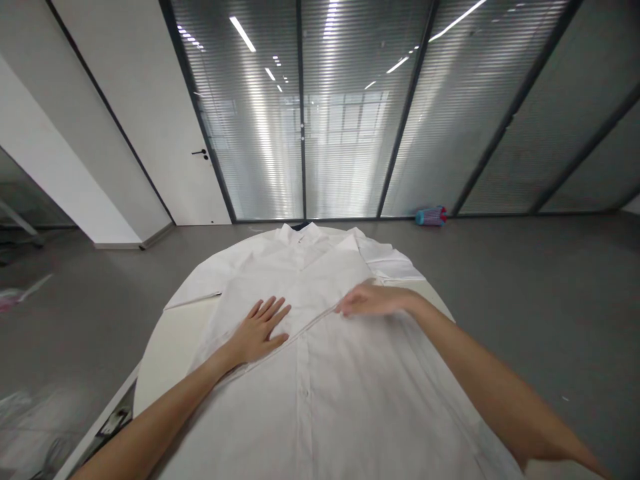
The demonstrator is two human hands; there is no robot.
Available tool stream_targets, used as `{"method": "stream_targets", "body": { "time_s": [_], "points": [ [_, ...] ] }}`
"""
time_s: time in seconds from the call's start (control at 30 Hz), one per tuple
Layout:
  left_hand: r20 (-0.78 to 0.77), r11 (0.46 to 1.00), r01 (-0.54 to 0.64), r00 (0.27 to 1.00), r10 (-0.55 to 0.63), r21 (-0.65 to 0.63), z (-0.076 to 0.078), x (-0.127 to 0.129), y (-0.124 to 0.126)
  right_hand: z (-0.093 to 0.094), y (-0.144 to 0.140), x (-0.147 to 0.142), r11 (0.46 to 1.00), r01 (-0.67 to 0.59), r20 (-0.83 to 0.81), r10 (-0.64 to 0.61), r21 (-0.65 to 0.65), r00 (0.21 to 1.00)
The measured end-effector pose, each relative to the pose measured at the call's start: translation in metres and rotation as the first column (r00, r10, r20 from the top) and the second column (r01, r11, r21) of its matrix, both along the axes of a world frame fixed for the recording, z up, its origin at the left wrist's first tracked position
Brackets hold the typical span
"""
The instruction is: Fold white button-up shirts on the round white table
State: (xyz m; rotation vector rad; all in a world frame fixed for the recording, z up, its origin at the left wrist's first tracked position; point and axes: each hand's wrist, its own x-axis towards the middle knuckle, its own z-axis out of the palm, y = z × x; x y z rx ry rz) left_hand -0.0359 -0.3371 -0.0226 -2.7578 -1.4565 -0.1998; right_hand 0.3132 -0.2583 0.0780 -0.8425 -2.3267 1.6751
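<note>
A white button-up shirt (300,427) lies spread over a round, pale table (173,343), its collar (300,233) at the far end. A diagonal edge of fabric crosses the shirt's front, running between my hands. Flat on the cloth left of the button line, my left hand (264,330) is open with its fingers spread. On the other side, my right hand (367,300) is bent downward, its fingers drawn together at the upper end of that diagonal edge, closed on the shirt fabric. Slight blur softens its fingertips. Short sleeves extend to both sides near the collar.
Grey floor (525,287) surrounds the table. Glass partitions with blinds (345,133) and a white door (175,133) stand beyond it. A blue and red item (431,216) lies by the partition. Beside the table at lower left runs a pale rail (100,420).
</note>
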Motion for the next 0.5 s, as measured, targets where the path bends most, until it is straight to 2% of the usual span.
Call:
{"method": "stream_targets", "body": {
  "time_s": [0.03, 0.07, 0.1, 0.13, 0.2, 0.23, 0.27, 0.3, 0.33, 0.37, 0.5],
  "points": [
    [0.0, 1.0, 0.0, 1.0, 0.0, 0.004, 0.0, 0.0, 0.0, 0.003, 0.009, 0.002, 0.995, 0.045, -0.09, -0.053, -0.091, 0.995],
    [0.003, 1.0, 0.001, 1.0, -0.001, 0.007, 0.0, 0.0, 0.0, 0.004, 0.022, 0.002, 0.972, 0.116, -0.208, -0.159, -0.204, 0.965],
    [0.007, 1.0, 0.002, 1.0, -0.002, 0.009, 0.001, 0.0, -0.001, 0.002, 0.038, 0.001, 0.918, 0.228, -0.347, -0.339, -0.324, 0.875],
    [0.013, 1.0, 0.004, 1.0, -0.004, 0.008, 0.002, 0.0, -0.002, -0.002, 0.057, -0.002, 0.825, 0.334, -0.431, -0.533, -0.456, 0.728],
    [0.021, 1.0, 0.012, 1.0, -0.012, -0.003, 0.003, 0.0, -0.003, -0.017, 0.093, -0.009, 0.577, 0.432, -0.396, -0.806, -0.693, 0.441],
    [0.022, 1.0, 0.015, 1.0, -0.014, -0.01, 0.003, -0.001, -0.004, -0.026, 0.109, -0.012, 0.446, 0.449, -0.328, -0.89, -0.774, 0.318],
    [0.023, 1.0, 0.015, 1.0, -0.015, -0.017, 0.004, -0.002, -0.005, -0.036, 0.122, -0.013, 0.344, 0.447, -0.269, -0.937, -0.826, 0.223],
    [0.025, 1.0, 0.013, 1.0, -0.012, -0.022, 0.004, -0.002, -0.006, -0.045, 0.133, -0.013, 0.275, 0.441, -0.228, -0.961, -0.854, 0.156],
    [0.028, 1.0, 0.008, 1.0, -0.007, -0.024, 0.004, -0.003, -0.007, -0.054, 0.14, -0.012, 0.238, 0.434, -0.211, -0.971, -0.869, 0.111],
    [0.031, 1.0, 0.004, 1.0, -0.003, -0.024, 0.005, -0.004, -0.008, -0.061, 0.146, -0.009, 0.226, 0.426, -0.213, -0.974, -0.876, 0.079],
    [0.035, 1.0, -0.004, 0.999, 0.005, -0.028, 0.006, -0.005, -0.011, -0.077, 0.158, 0.003, 0.238, 0.406, -0.273, -0.962, -0.882, -0.029]
  ]
}}
